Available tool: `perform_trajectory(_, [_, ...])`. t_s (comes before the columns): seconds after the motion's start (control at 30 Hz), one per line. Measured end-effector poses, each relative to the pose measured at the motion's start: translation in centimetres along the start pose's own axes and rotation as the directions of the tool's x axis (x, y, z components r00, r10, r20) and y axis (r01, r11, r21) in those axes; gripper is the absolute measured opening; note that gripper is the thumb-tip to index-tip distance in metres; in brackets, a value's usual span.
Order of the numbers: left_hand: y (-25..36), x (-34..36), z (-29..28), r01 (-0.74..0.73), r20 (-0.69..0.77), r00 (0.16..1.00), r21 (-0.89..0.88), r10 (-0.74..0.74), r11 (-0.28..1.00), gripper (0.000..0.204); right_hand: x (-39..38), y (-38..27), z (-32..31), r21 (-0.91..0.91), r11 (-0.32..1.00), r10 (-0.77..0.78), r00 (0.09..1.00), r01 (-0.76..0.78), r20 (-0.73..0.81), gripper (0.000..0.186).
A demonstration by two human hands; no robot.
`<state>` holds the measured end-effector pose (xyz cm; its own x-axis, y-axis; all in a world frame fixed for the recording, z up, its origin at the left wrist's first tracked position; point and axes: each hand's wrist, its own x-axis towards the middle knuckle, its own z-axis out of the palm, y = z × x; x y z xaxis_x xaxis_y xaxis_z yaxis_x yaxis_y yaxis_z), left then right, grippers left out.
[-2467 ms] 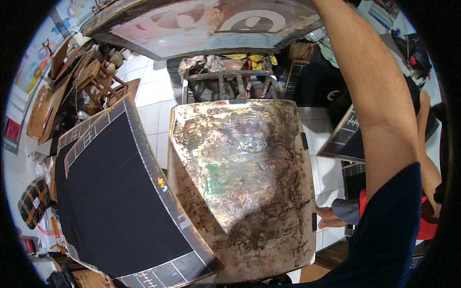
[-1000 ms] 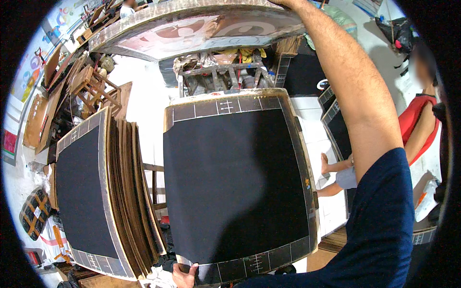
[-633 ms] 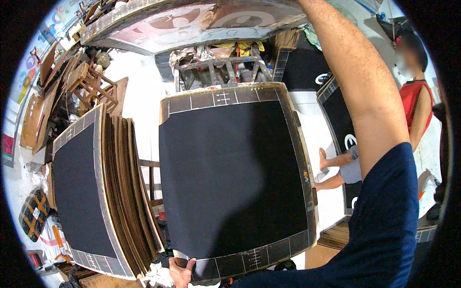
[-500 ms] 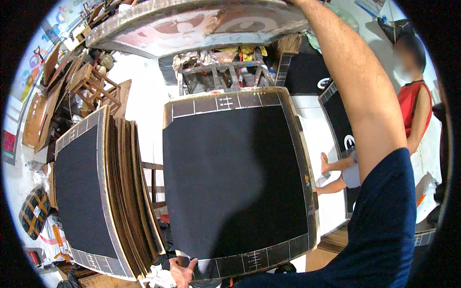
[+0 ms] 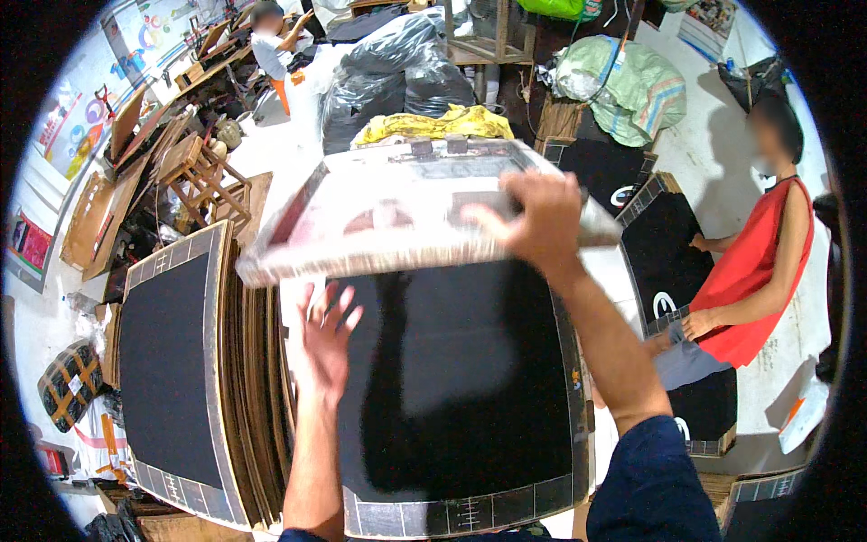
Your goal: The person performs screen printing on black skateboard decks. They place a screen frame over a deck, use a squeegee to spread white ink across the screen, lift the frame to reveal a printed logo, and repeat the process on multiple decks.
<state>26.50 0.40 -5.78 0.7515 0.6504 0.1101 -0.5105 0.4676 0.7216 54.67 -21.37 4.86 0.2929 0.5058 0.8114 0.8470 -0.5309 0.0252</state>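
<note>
A pale screen-printing frame (image 5: 321, 264) hangs tilted over the far part of a board carrying black fabric (image 5: 461, 388). It is smeared by motion. My right hand (image 5: 542, 217) is over the frame's right half, its thumb spread away from the fingers. A dark grey patch shows between thumb and fingers; I cannot tell whether it is a separate tool. My left hand (image 5: 325, 348) is open and empty above the fabric's left side, fingers spread toward the frame's near edge. The board's marked near border (image 5: 470, 515) lies below both hands.
A stack of boards (image 5: 257, 388) topped with black fabric (image 5: 172, 361) stands close on the left. At right, a person in red (image 5: 754, 280) is beside more fabric-covered boards (image 5: 664, 244). Black bags (image 5: 388, 81) and a yellow cloth (image 5: 438, 124) sit beyond the frame.
The frame has swung down from upright toward the fabric. My right hand has come down from its top edge, and my left hand has left the board's near left corner.
</note>
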Motion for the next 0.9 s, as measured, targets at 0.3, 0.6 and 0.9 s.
perform_trajectory(0.3, [-10.5, -1.4, -5.3, 0.521, -0.729, 0.549, -0.084, -0.409, 0.849, 0.084, -17.1, -3.2, 6.3, 0.029, 0.976, 0.173, 0.844, -0.217, 0.508, 0.047])
perform_trajectory(0.6, [-14.2, -3.2, -6.8, -0.158, 0.180, 0.984, 0.853, -0.004, -0.497, 0.091, -11.2, 2.5, 13.3, 0.086, 0.980, 0.111, 0.846, -0.181, 0.521, 0.038])
perform_trajectory(0.9, [-14.8, -3.4, -7.8, -0.163, 0.195, 0.981, 0.835, 0.005, -0.526, 0.084, -8.3, 3.8, 20.1, 0.011, 0.985, 0.133, 0.802, -0.171, 0.583, 0.034])
